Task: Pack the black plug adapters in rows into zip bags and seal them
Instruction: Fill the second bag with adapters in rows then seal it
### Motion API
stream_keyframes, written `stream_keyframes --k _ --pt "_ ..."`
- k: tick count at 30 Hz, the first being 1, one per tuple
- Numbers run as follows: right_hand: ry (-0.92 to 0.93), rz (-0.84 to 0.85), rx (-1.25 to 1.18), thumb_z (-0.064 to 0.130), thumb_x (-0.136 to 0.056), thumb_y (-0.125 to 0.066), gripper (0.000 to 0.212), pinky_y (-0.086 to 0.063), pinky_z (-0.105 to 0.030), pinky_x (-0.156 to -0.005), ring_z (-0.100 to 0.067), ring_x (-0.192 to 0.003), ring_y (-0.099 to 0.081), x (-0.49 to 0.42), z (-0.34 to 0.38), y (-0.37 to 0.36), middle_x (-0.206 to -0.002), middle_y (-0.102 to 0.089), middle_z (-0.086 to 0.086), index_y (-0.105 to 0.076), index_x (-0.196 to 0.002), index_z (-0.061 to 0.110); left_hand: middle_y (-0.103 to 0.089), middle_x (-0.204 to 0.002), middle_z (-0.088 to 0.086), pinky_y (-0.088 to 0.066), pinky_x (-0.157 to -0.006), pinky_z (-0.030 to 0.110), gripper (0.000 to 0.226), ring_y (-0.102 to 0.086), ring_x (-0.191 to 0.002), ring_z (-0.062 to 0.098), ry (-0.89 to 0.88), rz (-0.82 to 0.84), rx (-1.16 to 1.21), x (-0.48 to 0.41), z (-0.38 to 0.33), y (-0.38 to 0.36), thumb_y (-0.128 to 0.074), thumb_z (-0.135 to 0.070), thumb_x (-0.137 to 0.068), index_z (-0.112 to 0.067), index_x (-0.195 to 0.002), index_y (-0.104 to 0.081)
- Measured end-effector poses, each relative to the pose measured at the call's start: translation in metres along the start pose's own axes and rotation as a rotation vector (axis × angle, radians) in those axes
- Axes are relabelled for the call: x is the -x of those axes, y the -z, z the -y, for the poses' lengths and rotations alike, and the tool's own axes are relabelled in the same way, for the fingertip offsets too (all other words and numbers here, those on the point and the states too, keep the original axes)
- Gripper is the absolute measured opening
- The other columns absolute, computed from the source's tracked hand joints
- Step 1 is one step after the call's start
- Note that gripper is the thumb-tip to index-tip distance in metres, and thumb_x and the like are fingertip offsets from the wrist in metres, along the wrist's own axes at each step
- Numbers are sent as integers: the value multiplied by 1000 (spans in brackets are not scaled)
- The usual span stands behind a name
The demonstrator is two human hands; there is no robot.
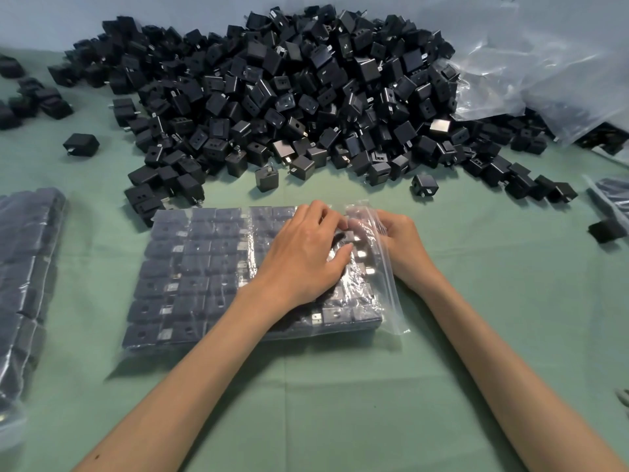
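While the clear, crinkly zip bag [204, 267] lies mid-tabletop [340, 403] with open green surface along its near edge, its rows of boxy black plug adapters [190, 247] run left-right, mouth facing right. The left hand [303, 253] presses on it with loosely bent fingers [323, 216]; the right hand [401, 243] pinches the mouth flap [386, 277].

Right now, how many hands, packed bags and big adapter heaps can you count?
Hands: 2, left hand, right hand
Packed bags: 2, middle bag, left bag; right-edge bag unclear
Big heap: 1
Total: 5
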State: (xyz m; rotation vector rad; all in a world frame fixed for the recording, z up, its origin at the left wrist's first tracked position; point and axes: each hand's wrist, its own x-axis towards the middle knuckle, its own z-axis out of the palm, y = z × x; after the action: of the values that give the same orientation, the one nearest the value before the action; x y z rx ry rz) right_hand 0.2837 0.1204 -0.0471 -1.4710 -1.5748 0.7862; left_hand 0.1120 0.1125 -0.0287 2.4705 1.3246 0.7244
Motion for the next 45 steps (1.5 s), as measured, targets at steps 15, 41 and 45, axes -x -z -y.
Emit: stream_keyframes --k 15,41,45 --pt "14 36 -4 25 -93 -60 23 -53 -38 -74 -13 -74 -62 0 2 5 -84 -71 -5 -75 -97 8 -47 -123 0 -37 -97 30 43 -40 -113 13 5 25 -19 1 0 1 -54 -35 -94 -13 -131 -52" --pt "67 171 -76 15 -93 -60 17 -43 -8 -67 12 -72 -58 0 -3 10 -77 -64 31 -69 -94 30 -50 -134 -1 -34 -101 33 49 -38 -118 15 -7 46 -26 0 -1 1 -50 -32 -97 -14 -141 -42" --pt "67 131 -87 15 -94 -59 18 -45 -12 -71 10 -77 -59 1 -3 9 -85 -67 21 -70 -107 19 -52 -129 0 -35 -99 33 47 -39 -115 16 -3 46 -23 1 -1 1 -51 -32 -96 -14 -139 -43"
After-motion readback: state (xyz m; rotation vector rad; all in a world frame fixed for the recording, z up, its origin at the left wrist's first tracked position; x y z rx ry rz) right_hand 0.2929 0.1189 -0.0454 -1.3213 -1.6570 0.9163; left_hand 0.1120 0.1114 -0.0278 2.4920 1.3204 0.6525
